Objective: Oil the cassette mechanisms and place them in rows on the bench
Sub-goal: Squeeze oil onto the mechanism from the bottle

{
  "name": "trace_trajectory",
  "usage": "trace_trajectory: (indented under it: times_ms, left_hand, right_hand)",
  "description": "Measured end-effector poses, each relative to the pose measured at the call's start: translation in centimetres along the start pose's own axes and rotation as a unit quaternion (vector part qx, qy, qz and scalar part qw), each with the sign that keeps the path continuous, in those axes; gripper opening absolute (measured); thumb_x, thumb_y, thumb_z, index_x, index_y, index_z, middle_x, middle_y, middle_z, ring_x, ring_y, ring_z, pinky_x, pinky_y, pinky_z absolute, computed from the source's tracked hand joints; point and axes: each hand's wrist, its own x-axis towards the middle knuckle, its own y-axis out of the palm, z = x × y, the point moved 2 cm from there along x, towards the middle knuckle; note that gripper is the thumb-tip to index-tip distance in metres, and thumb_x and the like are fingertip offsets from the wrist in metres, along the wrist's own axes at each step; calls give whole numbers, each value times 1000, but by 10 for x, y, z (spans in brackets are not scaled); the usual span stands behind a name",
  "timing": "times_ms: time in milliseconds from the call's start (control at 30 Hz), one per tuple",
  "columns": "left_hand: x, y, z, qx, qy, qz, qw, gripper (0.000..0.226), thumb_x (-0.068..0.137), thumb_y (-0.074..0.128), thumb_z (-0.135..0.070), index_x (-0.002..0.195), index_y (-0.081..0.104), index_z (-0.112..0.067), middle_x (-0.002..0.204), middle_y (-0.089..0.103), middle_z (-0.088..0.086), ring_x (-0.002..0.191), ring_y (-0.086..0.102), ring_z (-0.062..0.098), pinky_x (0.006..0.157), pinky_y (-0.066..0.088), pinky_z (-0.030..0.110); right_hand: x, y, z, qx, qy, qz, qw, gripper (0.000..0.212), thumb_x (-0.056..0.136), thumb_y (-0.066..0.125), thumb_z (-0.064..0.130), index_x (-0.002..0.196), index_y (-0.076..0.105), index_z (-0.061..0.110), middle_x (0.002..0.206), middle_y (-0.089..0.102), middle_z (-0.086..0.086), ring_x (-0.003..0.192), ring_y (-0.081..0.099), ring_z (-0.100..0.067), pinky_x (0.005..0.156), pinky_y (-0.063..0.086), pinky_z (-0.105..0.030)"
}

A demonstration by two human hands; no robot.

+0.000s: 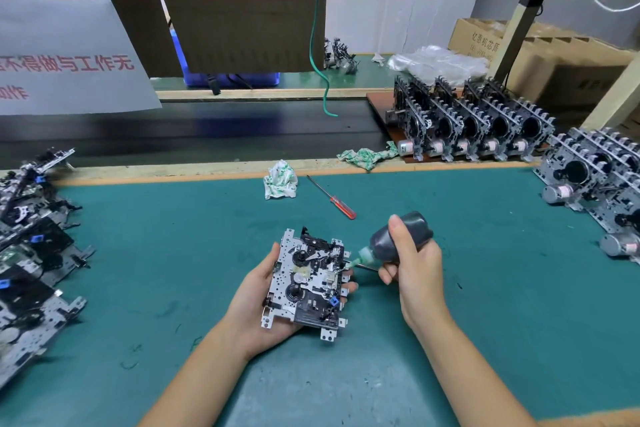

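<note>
Bench mat (485, 288): green, bare across the middle and the near right; wooden strip along its far edge, dark belt (194, 130) beyond.

Left edge: pile of cassette mechanisms (31, 253), lying flat and overlapping.

Right edge: mechanisms in rows (595, 184), standing on edge, small motors toward the viewer. Further rows on a brown board (467, 128) at the far right, beside cardboard boxes (540, 59).

Loose items, far middle of mat: crumpled cloth (280, 180); red-handled screwdriver (332, 197), lying diagonally, handle nearer; second cloth (369, 154) on the wooden strip. All well apart from the hands.

Cassette mechanism (306, 282), in work: held above the mat near centre, face up, long axis running away from the viewer, tilted slightly left. Left hand (263, 302) cradles it from below, thumb on the left edge, fingertips curled up past the right edge.

Oil bottle (398, 239): dark, gripped by right hand (415, 270), fingers wrapped round the body. Bottle tilted, green nozzle pointing left and down, tip at the mechanism's right edge.
</note>
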Motion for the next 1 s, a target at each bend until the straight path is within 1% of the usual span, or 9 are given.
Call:
trace_trajectory:
  times_ms: [167,367,467,567,667,800,867,933,1000]
  left_hand:
    - [0,1,0,-6,-1,0,1000,66,88,41,-50,118,63,4,130,52,32,112,55,50,93,45,59]
    - [0,-1,0,1,0,5,1000,66,88,41,-51,118,63,4,129,53,31,114,54,50,95,45,58]
    - [1,-2,-1,8,6,6,1000,67,88,40,-52,121,61,3,132,51,30,116,53,49,98,43,56]
    - [0,-4,-1,9,11,1,1000,73,89,36,-57,124,59,3,134,49,31,120,50,48,102,41,55]
    - [-2,-5,-1,6,13,3,1000,87,84,37,-68,129,53,5,138,44,33,125,45,48,106,37,54]
    - [-3,-1,-1,16,18,18,1000,96,77,43,-74,131,51,6,139,41,34,128,43,47,107,35,54]
    - [-4,1,-1,22,16,29,999,97,75,45,-74,131,51,5,139,40,34,129,41,47,109,33,54]
    - [-4,2,0,20,13,41,999,97,74,48,-73,132,51,4,140,40,34,129,41,47,108,35,53]
    - [-5,4,0,14,8,57,998,97,73,49,-73,133,50,4,140,39,35,129,41,48,107,36,53]
  right_hand:
    - [-1,-1,0,-13,-23,2,1000,33,87,65,22,61,47,13,46,43,6,33,33,-8,32,30,-18]
    - [-7,0,7,-44,-91,33,994,34,67,72,34,67,52,7,49,52,2,36,44,-13,36,38,-21]
    - [-8,1,10,-64,-128,47,989,30,63,73,37,78,59,15,66,63,4,59,58,-12,52,51,-26]
    - [-4,-3,12,-82,-131,36,987,31,65,78,28,83,57,14,71,64,8,69,61,-9,67,51,-20]
    - [4,-12,10,-95,-110,-4,989,33,68,79,28,86,52,19,83,61,-4,78,60,-24,73,48,-33]
    - [12,-21,5,-149,-112,-12,982,36,80,74,15,98,47,31,95,65,4,86,61,0,79,44,-15]
    - [15,-22,0,-226,-121,-10,967,37,84,69,14,105,46,34,101,61,16,96,58,0,85,41,-12]
    - [16,-22,-6,-299,-122,9,947,38,87,66,12,110,43,32,107,57,17,105,56,-9,93,40,-18]
    - [16,-19,-12,-351,-93,46,930,37,89,62,11,116,42,25,114,57,5,114,54,-22,100,40,-36]
